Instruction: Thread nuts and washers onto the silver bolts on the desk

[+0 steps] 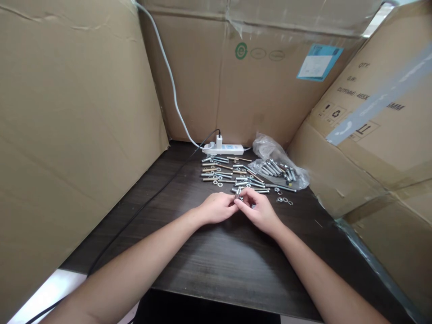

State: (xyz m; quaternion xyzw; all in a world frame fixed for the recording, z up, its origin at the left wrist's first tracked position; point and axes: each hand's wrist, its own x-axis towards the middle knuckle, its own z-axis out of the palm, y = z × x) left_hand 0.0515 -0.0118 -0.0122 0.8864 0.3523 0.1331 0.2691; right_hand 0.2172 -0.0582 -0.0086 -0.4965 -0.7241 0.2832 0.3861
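My left hand point(218, 208) and my right hand point(256, 209) meet just above the dark table, in front of the spread of hardware. Between their fingertips is a small shiny metal bolt point(238, 193), mostly covered by the fingers. The right thumb and forefinger pinch it, while the left fingers close on it from the other side. Just beyond the hands lie several loose bolts and rods point(249, 182), silver and brass-coloured, with flat washers point(220, 184) among them. A few washers and rings point(285, 200) lie right of my right hand.
Behind the hardware stands a white power strip point(232, 149) with a plugged-in charger point(219, 142). A black cable point(145, 204) crosses the table's left side. At the right, a clear plastic bag point(272, 148) has several bolts point(276, 169) on it. Cardboard boxes point(202, 76) wall three sides.
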